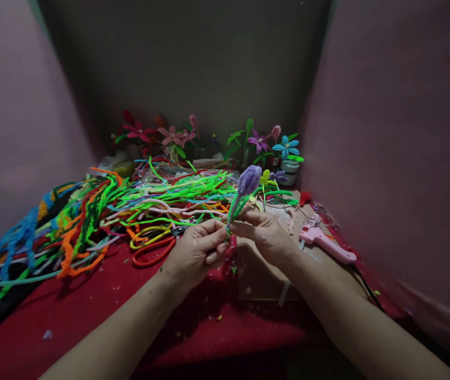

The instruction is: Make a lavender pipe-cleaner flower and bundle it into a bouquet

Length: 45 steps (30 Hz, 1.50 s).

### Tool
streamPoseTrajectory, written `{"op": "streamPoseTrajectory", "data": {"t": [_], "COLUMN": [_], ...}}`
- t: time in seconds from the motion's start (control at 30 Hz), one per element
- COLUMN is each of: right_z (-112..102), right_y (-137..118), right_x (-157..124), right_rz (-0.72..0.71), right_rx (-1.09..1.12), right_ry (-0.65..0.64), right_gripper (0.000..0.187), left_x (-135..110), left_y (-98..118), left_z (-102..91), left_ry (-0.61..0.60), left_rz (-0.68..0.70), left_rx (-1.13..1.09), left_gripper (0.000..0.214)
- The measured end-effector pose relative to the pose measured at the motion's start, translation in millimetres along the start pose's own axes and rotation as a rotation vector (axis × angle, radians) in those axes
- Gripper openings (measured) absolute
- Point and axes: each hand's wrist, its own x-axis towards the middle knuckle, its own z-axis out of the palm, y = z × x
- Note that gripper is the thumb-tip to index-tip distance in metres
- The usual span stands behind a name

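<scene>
A purple pipe-cleaner flower (pixel 249 180) with a closed bud and green and pale stems stands up between my two hands. My left hand (pixel 202 245) pinches the lower end of its stem. Just to the right, my right hand (pixel 264 235) has its thumb and fingers closed on the stem and green strands below the bud. The fingers hide part of the stem. Behind my left hand lie scissors with red and yellow handles (pixel 155 253). Beneath my right hand is a brown cardboard sheet (pixel 262 282).
Loose pipe cleaners (pixel 185 195) in many colours cover the table's left and middle. A pink hot glue gun (pixel 329 245) with a black cord lies at the right. Finished flowers (pixel 286 148) stand along the back. Red cloth (pixel 102 306) covers the table; pink sheets hang on both sides.
</scene>
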Motion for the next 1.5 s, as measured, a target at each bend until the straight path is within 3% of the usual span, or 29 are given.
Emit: {"op": "streamPoseTrajectory", "data": {"t": [0.17,0.3,0.4,0.5,0.6,0.67,0.77,0.9,1.0,1.1,1.23,1.3,1.4,1.5], "right_z": [-0.3,-1.6,-0.5,2.1,4.8,5.6,3.8,-1.7,-2.9,-0.2,6.5,9.8,11.5,7.9], "right_y": [4.2,11.6,18.1,25.0,29.2,28.1,21.3,11.5,9.1,12.8,19.5,19.8,17.4,15.5], "right_x": [-0.4,-0.4,0.8,1.7,0.6,-0.7,-1.5,-0.8,-0.6,0.1,0.9,0.3,-0.7,0.3], "right_rz": [0.080,0.116,0.070,0.017,-0.018,-0.023,-0.050,-0.051,-0.050,-0.104,-0.118,-0.076,-0.047,-0.063], "right_rx": [0.147,0.209,0.224,0.173,0.104,0.077,0.048,0.072,0.108,0.150,0.190,0.191,0.151,0.097], "right_ry": [-0.082,0.005,0.078,0.138,0.206,0.183,0.111,-0.019,-0.110,0.012,0.192,0.198,0.172,0.080], "right_gripper": [0.022,0.021,0.019,0.017,0.016,0.015,0.016,0.020,0.018,0.014,0.013,0.016,0.018,0.016], "left_x": [2.6,6.2,6.6,4.3,1.9,1.4,1.8,2.2,2.5,2.8,1.2,-0.4,-2.0,-1.8], "left_y": [-6.0,-5.2,-4.4,-8.8,-14.0,-14.0,-8.5,-1.3,-0.1,-1.4,-8.3,-11.7,-11.5,-5.5], "left_z": [-7.7,-10.7,-7.8,-5.6,-5.4,-5.5,-5.9,-7.7,-8.0,-5.7,-2.7,-2.4,-2.5,-2.3], "left_ry": [-0.228,-0.209,-0.013,0.236,0.294,0.290,0.220,-0.078,-0.247,-0.145,0.213,0.288,0.296,0.226], "left_rz": [-0.113,-0.113,0.056,0.389,0.616,0.585,0.330,-0.025,-0.140,-0.019,0.474,0.616,0.551,0.320], "left_rx": [-0.187,-0.078,0.275,0.771,1.038,1.021,0.705,0.136,-0.030,0.175,0.844,1.028,0.992,0.658], "left_gripper": [0.016,0.012,0.017,0.014,0.010,0.013,0.018,0.011,0.019,0.017,0.012,0.011,0.013,0.022]}}
